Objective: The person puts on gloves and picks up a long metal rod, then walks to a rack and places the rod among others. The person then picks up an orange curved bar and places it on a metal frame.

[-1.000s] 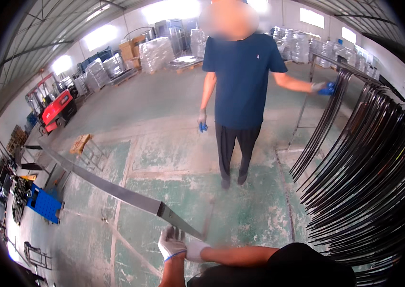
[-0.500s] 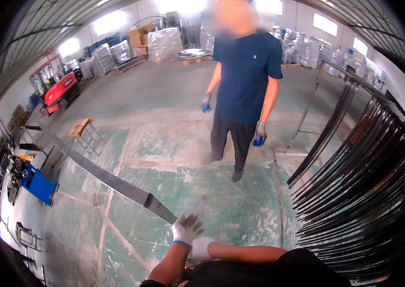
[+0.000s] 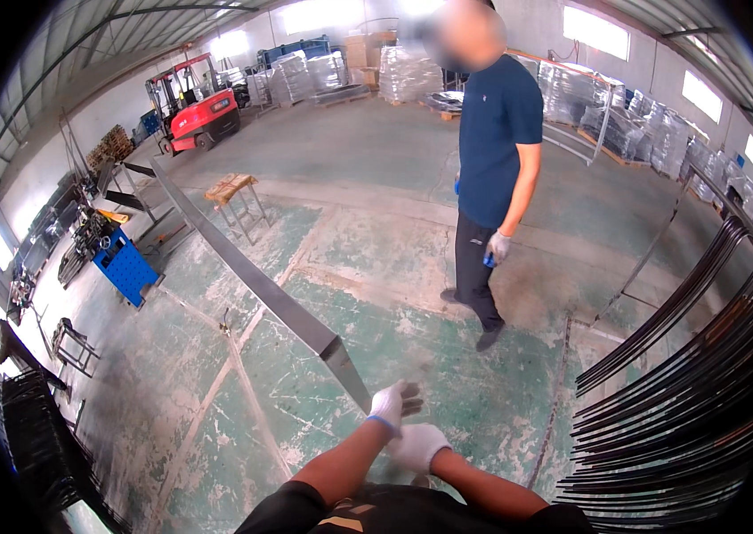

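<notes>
My left hand, in a white glove with a blue-edged cuff, is held out with its fingers apart and nothing in it. Close by its wrist is my right hand, also white-gloved, its fingers curled in. What those fingers hold, if anything, is hidden. A long grey metal beam runs from the far left toward me, and its near end lies just beyond my left hand. I cannot tell whether the glove touches it.
A person in a dark blue shirt stands ahead, right of centre. Many black metal strips hang on a rack to the right. Leftward are a blue cabinet, a small stool and a red forklift. Wrapped pallets line the far wall.
My view has turned left, so the beam and forklift sit farther right in it. The person ahead has turned side-on and stepped. My hands stay close together.
</notes>
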Demonstrator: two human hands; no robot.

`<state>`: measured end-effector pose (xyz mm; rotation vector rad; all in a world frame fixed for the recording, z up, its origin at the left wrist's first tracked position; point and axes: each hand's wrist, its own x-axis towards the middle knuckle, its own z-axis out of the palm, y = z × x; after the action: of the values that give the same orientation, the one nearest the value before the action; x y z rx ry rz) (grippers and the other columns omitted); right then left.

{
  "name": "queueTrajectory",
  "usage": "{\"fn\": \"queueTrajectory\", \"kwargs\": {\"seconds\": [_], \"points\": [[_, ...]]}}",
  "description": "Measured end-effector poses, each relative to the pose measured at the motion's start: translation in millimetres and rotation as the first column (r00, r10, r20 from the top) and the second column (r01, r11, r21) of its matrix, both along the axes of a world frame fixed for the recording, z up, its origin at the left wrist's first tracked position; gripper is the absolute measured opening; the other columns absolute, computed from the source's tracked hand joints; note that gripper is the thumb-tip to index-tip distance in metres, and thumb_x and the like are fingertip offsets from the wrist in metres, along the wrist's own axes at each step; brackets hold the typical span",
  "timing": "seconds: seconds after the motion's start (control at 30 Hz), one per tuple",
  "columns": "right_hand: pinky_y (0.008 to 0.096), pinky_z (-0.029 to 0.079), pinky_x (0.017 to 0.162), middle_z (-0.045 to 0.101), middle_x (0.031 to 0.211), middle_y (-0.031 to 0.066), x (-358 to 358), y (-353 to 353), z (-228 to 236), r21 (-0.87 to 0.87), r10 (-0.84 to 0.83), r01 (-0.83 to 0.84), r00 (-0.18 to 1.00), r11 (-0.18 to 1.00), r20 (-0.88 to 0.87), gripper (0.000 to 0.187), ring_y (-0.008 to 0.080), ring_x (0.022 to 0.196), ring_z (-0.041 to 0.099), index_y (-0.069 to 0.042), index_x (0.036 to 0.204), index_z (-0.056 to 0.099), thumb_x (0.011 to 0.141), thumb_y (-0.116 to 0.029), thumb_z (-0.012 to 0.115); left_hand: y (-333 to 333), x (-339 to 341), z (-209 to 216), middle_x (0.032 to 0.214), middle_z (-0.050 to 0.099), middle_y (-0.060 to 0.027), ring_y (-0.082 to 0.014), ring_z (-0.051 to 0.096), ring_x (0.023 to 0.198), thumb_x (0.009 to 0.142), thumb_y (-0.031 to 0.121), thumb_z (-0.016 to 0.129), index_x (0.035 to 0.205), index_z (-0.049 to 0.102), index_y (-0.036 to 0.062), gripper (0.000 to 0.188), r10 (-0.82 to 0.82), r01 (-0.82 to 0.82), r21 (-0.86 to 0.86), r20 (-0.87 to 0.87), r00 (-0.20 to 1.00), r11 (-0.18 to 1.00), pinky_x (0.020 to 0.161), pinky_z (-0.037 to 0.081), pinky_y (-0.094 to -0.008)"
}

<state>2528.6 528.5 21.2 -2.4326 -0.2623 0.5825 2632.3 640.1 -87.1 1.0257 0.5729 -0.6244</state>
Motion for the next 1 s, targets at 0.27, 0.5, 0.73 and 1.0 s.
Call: {"fn": "queueTrajectory", "kwargs": {"seconds": [0.27,0.5,0.73,1.0], "points": [[0.0425,0.059,0.08,0.075,0.1,0.0121,75,-53,-91,0.715,-0.709,0.628,0.35,-0.308,-0.612,0.026,0.0299,0.085,0.073,-0.006,0.117,0.066,0.107,-0.029,0.063,0,-64,107,0.11,0.077,-0.0146,-0.0203,0.074,0.082,0.106,0.038,0.066,0.13,0.069,0.0006,0.045,-0.503,0.247,0.52,0.437,0.746,0.818,0.072,0.058,-0.035],[0.0512,0.058,0.073,0.071,0.1,0.0138,91,-36,-122,0.512,-0.511,0.75,0.271,-0.419,-0.816,0.023,0.0333,0.083,0.069,-0.006,0.111,0.062,0.108,-0.028,0.057,9,-80,137,0.107,0.074,-0.0253,-0.0481,0.069,0.104,0.099,0.056,0.068,0.124,0.063,0.0057,0.056,-0.886,0.276,0.867,0.317,0.337,0.415,0.089,0.053,-0.0551],[0.0499,0.056,0.072,0.063,0.084,0.0109,91,1,-104,0.508,-0.349,0.709,0.374,-0.49,-0.859,0.02,0.033,0.075,0.061,-0.006,0.095,0.061,0.105,-0.024,0.058,44,-68,117,0.087,0.066,-0.0231,-0.0422,0.068,0.082,0.103,0.041,0.069,0.093,0.065,0.0056,0.037,-0.731,0.021,0.775,0.586,0.351,0.631,0.074,0.053,-0.048],[0.0392,0.057,0.073,0.068,0.088,0.0089,98,1,-126,0.686,-0.595,0.543,0.37,-0.484,-0.713,0.021,0.0225,0.078,0.064,-0.005,0.095,0.067,0.108,-0.019,0.057,46,-78,93,0.092,0.072,-0.022,-0.0454,0.072,0.091,0.095,0.015,0.062,0.098,0.065,0.0026,0.013,-0.849,-0.161,0.878,0.477,0.227,0.45,0.078,0.056,-0.0553]]}}
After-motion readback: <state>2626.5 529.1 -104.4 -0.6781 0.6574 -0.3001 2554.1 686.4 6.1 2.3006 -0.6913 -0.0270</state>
